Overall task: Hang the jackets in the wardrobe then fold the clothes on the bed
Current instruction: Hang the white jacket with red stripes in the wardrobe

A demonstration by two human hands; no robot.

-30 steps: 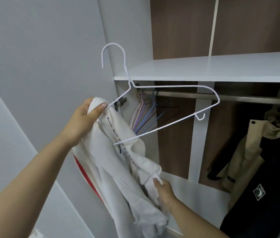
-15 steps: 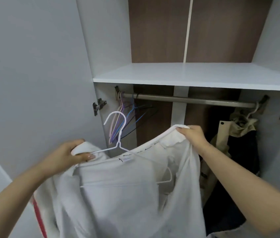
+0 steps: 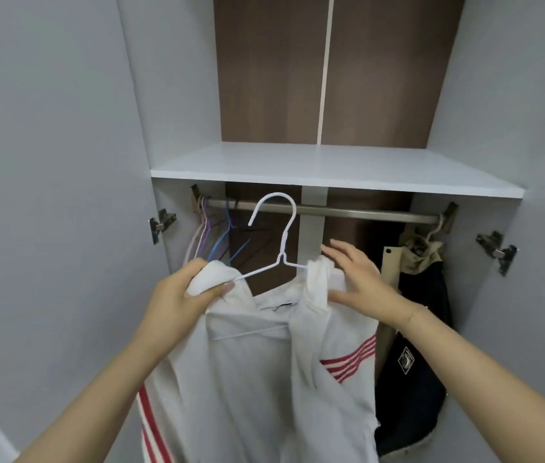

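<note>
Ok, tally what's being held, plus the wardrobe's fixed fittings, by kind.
White wire hanger: 1
White red-striped jacket: 1
Door hinges: 2
Hanging rail: 1
Shelf: 1
Total: 6

Nothing here can be read from where I stand. The dark jacket [image 3: 411, 345] hanging at the right of the wardrobe carries a small diamond-shaped patch [image 3: 405, 360] with a pale mark inside, but it is too small and blurred to make out any word or brand. Inside the neck of the white jacket [image 3: 264, 379] there is a thin dark line where a label [image 3: 279, 306] would sit, and no letters can be told on it either.
</note>
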